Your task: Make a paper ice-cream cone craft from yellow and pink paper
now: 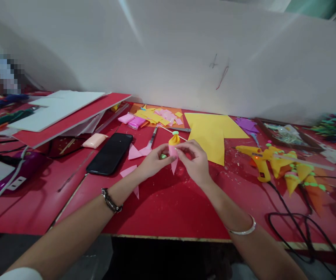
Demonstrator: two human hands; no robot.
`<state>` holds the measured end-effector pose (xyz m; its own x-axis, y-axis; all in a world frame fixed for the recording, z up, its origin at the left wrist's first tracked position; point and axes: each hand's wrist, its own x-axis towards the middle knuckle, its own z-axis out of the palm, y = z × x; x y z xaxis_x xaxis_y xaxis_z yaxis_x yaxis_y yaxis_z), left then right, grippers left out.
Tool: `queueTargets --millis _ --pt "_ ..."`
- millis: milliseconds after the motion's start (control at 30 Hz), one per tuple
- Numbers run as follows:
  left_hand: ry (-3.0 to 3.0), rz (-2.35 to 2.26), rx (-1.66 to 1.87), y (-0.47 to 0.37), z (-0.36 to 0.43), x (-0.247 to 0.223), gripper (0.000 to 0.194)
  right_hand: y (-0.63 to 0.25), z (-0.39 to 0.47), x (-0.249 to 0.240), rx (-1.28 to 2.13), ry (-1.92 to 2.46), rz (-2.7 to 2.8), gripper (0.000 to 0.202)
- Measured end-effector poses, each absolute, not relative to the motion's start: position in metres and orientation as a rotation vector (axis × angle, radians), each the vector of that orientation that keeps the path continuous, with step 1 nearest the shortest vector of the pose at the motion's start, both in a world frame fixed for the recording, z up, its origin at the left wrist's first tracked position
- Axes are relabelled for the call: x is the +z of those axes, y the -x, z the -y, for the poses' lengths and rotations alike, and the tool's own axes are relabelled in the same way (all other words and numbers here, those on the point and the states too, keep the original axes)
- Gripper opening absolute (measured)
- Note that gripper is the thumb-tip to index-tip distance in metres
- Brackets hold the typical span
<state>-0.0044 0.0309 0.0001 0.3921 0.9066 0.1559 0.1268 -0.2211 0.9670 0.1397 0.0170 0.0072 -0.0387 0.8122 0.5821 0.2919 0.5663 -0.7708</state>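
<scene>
Above the red table, a small pink and yellow paper cone (173, 151) hangs point down between both hands. A light green ball (175, 133) tops its gathered yellow end. My left hand (159, 160) is closed on the cone's left side, thumb pressed against the pink paper. Another bit of green (163, 156) shows by the left fingers; I cannot tell what it is. With thumb and forefinger together, my right hand (195, 158) pinches at the cone's right edge. Pink paper pieces (138, 151) lie left of the hands, beside a craft knife (153, 136).
Left of the hands lies a black phone (109, 153). A yellow sheet (207, 136) is behind the right hand. To the right are a yellow glue gun (259, 159) with a looped black cord and several yellow cones (291, 181). Foam boards (60, 109) are stacked at left.
</scene>
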Motion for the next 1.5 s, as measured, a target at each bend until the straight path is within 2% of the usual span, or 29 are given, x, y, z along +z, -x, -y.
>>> queueTargets --millis 267,600,1100,1500 --pt "-1.648 -0.893 0.971 0.004 -0.03 0.0 0.022 -0.139 -0.022 -0.001 0.694 0.97 1.483 0.008" --pt "-1.656 -0.858 0.976 0.005 -0.031 -0.002 0.025 -0.135 -0.03 -0.01 1.168 0.905 1.254 0.029" --pt "-1.746 -0.876 0.955 0.005 -0.031 -0.003 0.034 -0.132 -0.027 -0.008 1.062 0.918 1.22 0.028" --pt "-1.701 -0.875 0.976 0.003 -0.03 -0.002 0.033 -0.131 -0.026 -0.007 1.054 0.94 1.255 0.029"
